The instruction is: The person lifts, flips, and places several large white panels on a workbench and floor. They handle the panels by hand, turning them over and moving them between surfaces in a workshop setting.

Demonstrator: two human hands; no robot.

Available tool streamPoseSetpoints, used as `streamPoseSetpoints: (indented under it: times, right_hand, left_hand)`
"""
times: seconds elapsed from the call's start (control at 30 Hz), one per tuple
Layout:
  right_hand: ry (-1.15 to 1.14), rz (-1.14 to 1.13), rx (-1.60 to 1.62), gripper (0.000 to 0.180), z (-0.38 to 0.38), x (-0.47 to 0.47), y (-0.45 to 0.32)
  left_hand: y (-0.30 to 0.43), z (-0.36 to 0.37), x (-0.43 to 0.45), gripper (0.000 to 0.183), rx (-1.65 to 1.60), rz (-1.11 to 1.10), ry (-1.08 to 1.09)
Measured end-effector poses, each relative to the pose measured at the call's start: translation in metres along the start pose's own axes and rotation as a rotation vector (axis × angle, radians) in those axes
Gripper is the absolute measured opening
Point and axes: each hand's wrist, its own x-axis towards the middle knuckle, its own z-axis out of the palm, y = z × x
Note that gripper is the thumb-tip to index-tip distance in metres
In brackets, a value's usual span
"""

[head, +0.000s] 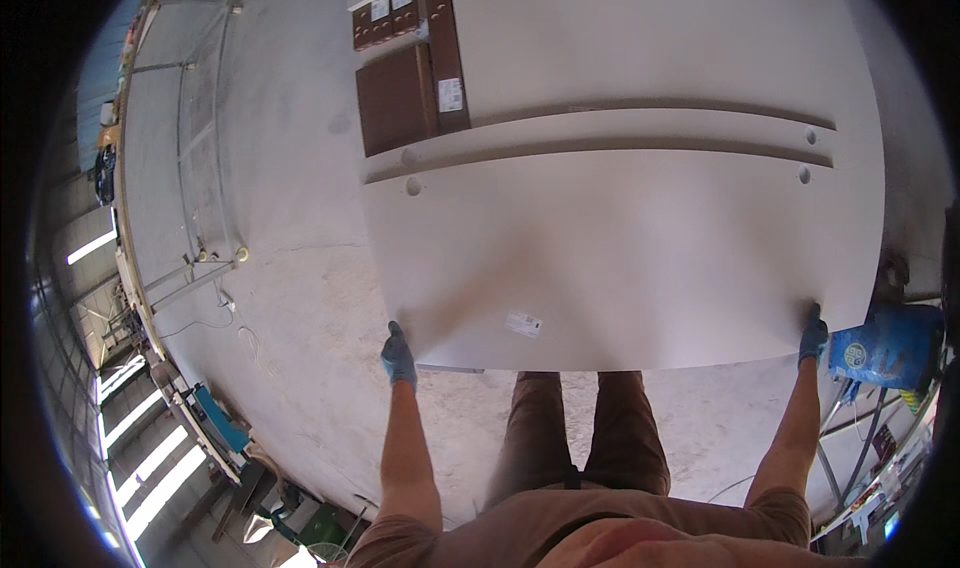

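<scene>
A wide white panel (585,253) lies flat before me, with a round recess near each far corner and a small printed label (523,324) near its near edge. My left hand (399,354), in a blue glove, grips the near left corner with the thumb up along the side. At the near right corner, my right hand (813,337), also gloved, holds the panel with its thumb on top. The fingers under the board are hidden. Just beyond lies a second white panel (615,127) with similar recesses, partly covered by the first.
Brown cartons (397,99) with labels lie at the far left of the stack, beside a larger white board (637,43). A metal frame on casters (217,133) stands on the concrete floor (315,298) to the left. Close to my right hand is a blue container (889,347).
</scene>
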Motion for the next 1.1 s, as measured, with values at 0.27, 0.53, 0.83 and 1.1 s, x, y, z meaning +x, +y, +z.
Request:
streamPoseSetpoints:
  times: [0.27,0.53,0.83,1.1]
  right_hand:
    - [0.149,0.061,0.175,0.066,-0.059,-0.026,-0.039]
    - [0.068,0.123,0.294,0.067,-0.078,0.011,-0.104]
    - [0.095,0.057,0.080,0.072,-0.012,0.105,-0.255]
    - [0.174,-0.002,0.018,0.078,0.039,0.170,-0.360]
  left_hand:
    - [0.041,-0.047,-0.040,0.075,-0.102,0.261,0.188]
    - [0.109,-0.068,-0.043,0.081,-0.272,0.260,0.362]
    - [0.262,-0.052,0.019,0.076,-0.492,0.409,0.333]
    - [0.365,-0.026,0.069,0.083,-0.321,0.452,0.402]
